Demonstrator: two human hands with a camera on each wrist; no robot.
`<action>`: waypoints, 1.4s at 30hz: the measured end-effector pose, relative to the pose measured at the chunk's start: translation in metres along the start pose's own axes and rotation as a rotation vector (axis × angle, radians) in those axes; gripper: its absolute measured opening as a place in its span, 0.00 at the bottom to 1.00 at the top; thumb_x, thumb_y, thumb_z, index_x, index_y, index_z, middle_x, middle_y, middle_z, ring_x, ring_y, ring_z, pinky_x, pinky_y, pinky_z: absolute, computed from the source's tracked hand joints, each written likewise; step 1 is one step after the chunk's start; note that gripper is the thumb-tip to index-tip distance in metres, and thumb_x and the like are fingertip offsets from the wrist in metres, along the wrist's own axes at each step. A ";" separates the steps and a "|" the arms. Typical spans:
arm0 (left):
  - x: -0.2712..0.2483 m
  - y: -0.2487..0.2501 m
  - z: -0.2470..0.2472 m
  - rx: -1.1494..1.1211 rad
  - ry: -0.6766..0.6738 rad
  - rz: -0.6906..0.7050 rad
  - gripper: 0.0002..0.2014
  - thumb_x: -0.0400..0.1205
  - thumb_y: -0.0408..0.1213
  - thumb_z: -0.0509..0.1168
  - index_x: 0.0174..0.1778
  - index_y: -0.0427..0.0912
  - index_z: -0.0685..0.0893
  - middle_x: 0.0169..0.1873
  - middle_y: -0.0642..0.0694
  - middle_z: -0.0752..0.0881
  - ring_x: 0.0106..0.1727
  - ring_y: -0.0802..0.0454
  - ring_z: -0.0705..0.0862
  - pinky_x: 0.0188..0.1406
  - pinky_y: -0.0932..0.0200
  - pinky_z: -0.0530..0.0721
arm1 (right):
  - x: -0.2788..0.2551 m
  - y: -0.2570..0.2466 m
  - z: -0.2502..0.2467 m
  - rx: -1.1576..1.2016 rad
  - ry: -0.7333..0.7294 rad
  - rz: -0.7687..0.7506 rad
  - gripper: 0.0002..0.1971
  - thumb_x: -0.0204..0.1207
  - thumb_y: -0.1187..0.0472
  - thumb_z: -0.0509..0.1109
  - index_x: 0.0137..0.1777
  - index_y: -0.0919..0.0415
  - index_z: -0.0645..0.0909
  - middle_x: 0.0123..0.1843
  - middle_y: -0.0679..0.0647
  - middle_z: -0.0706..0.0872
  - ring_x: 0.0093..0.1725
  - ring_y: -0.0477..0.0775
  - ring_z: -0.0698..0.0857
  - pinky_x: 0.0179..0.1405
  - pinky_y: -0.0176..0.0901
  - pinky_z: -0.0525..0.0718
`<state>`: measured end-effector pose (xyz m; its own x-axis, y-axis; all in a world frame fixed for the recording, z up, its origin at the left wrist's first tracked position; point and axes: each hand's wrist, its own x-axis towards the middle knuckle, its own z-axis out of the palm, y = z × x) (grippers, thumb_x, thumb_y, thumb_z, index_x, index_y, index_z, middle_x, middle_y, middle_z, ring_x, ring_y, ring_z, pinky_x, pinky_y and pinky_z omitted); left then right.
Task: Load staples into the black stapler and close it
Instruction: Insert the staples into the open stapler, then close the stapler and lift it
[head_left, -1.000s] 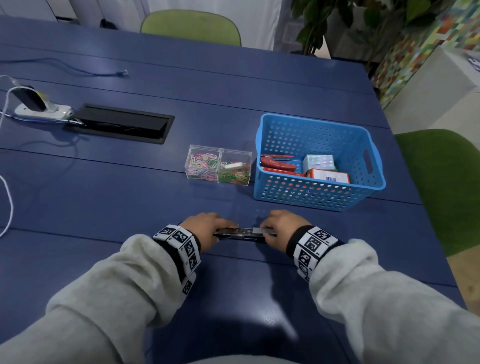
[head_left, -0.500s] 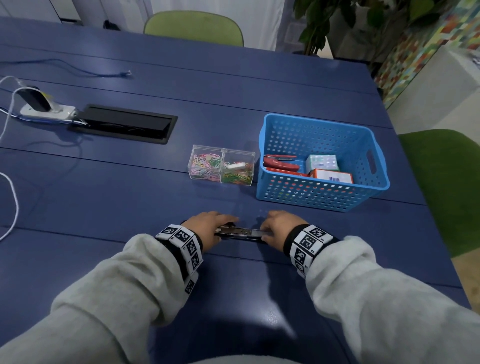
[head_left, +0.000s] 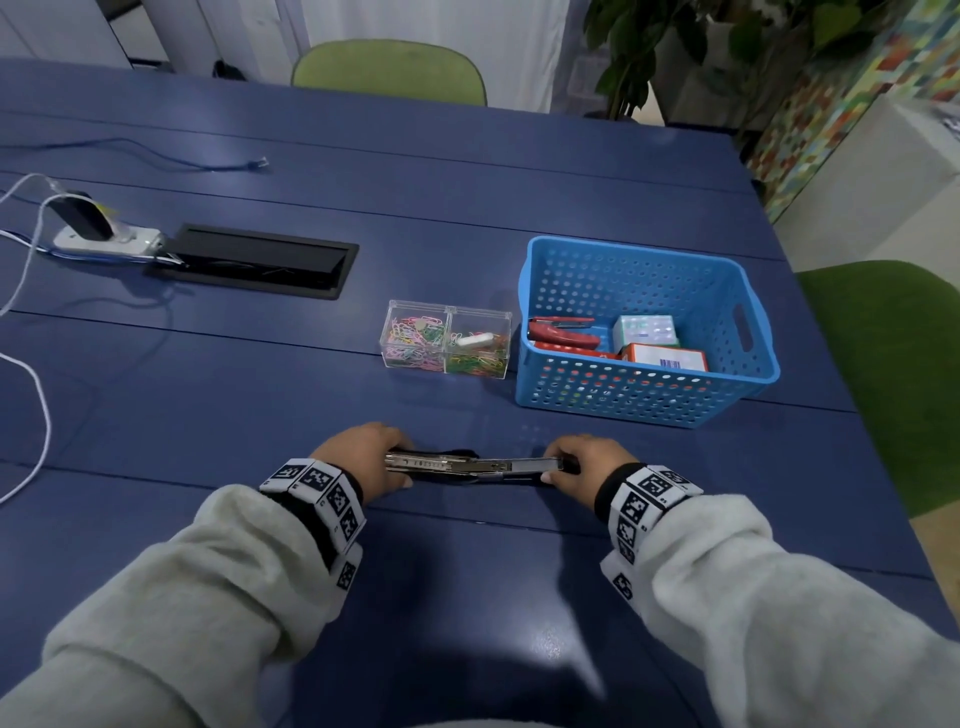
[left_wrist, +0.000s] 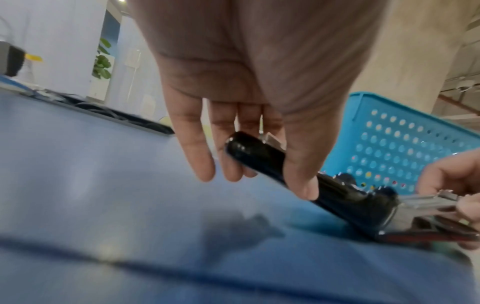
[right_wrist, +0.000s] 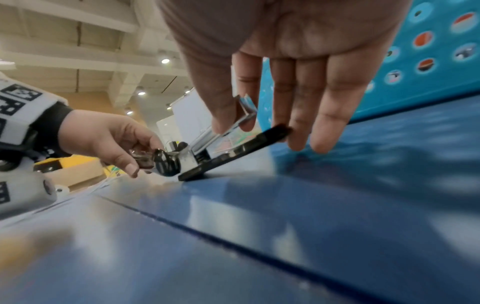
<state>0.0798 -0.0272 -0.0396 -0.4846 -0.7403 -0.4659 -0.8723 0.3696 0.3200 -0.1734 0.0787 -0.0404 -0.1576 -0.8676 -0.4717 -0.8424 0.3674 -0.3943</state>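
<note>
The black stapler (head_left: 472, 465) lies swung wide open on the blue table (head_left: 467, 571), close to me. My left hand (head_left: 363, 457) pinches its glossy black top cover (left_wrist: 259, 152) between thumb and fingers. My right hand (head_left: 587, 465) pinches the silver magazine (right_wrist: 244, 109) between thumb and forefinger, while its other fingers touch the tip of the black base (right_wrist: 275, 131). In the right wrist view the magazine stands tilted up off the base, whose hinge end rests on the table. I cannot tell whether staples lie in the magazine.
A blue perforated basket (head_left: 639, 254) stands beyond my right hand, holding a red stapler (head_left: 563, 335) and small boxes (head_left: 665, 358). Left of it is a clear box of paper clips (head_left: 447, 340). A power strip (head_left: 104, 239), black cable hatch (head_left: 254, 260) and white cable (head_left: 36, 415) lie far left.
My hands have drawn a little further apart, and the stapler lies spread longer between them. The view has shifted slightly.
</note>
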 end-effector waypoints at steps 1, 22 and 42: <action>-0.001 0.003 -0.004 0.000 0.013 0.013 0.17 0.72 0.45 0.72 0.56 0.50 0.81 0.55 0.46 0.82 0.57 0.45 0.81 0.57 0.52 0.78 | 0.000 0.001 0.000 0.050 0.022 0.013 0.09 0.73 0.53 0.71 0.52 0.52 0.81 0.47 0.51 0.83 0.51 0.56 0.82 0.53 0.43 0.78; 0.015 0.112 -0.005 -0.034 0.093 0.294 0.24 0.73 0.46 0.70 0.66 0.50 0.77 0.64 0.43 0.81 0.64 0.43 0.80 0.60 0.52 0.77 | -0.006 -0.005 -0.010 0.586 0.185 0.051 0.16 0.55 0.37 0.75 0.34 0.47 0.78 0.32 0.52 0.85 0.32 0.54 0.83 0.46 0.58 0.88; 0.029 0.087 0.014 -0.391 -0.010 0.261 0.24 0.71 0.41 0.74 0.63 0.52 0.79 0.55 0.47 0.84 0.57 0.50 0.82 0.59 0.61 0.75 | -0.005 0.005 -0.024 1.213 0.145 0.118 0.11 0.79 0.73 0.62 0.38 0.61 0.78 0.39 0.59 0.77 0.36 0.55 0.80 0.21 0.35 0.89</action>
<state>-0.0108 -0.0089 -0.0366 -0.6872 -0.6443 -0.3357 -0.6320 0.3022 0.7136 -0.1892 0.0775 -0.0213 -0.3211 -0.8088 -0.4927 0.1941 0.4529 -0.8702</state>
